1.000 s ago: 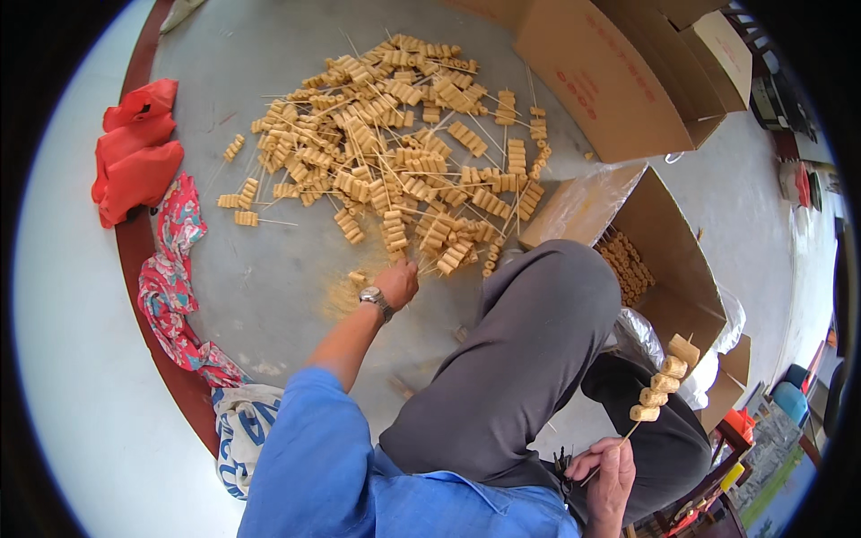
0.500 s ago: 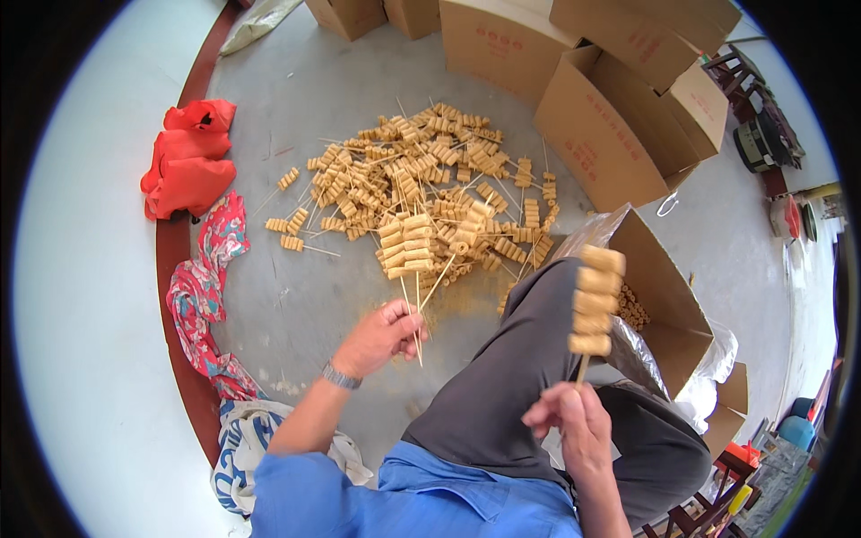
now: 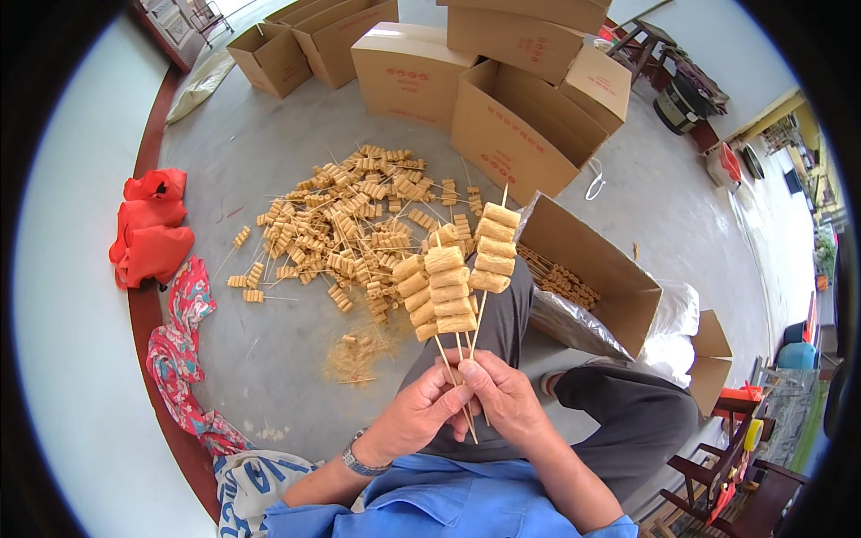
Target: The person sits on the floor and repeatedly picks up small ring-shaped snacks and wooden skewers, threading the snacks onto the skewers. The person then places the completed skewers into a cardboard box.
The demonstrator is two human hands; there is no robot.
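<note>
In front of my lap, my left hand [image 3: 421,415] is closed round the thin sticks of several skewers of tan ridged rolls [image 3: 451,291], fanned upward. My right hand [image 3: 504,394] meets it and pinches the stick of another skewer [image 3: 494,249], which leans to the right of the bunch. Both thumbs are close together on the sticks, and the stick ends poke out below the fingers. Beyond my hands, a large heap of similar skewers [image 3: 336,220] lies loosely on the grey floor.
An opened carton [image 3: 614,291] with a clear plastic lining stands by my right leg, holding more skewers. Further off are several cardboard boxes [image 3: 417,76]. A red cloth bag [image 3: 152,233] and floral fabric [image 3: 179,345] lie along the left wall. Crumbs [image 3: 363,354] cover the floor before me.
My right hand has come left with its skewer to meet my left hand, and the skewers are now side by side. The whole view has shifted, showing more at the right and far side.
</note>
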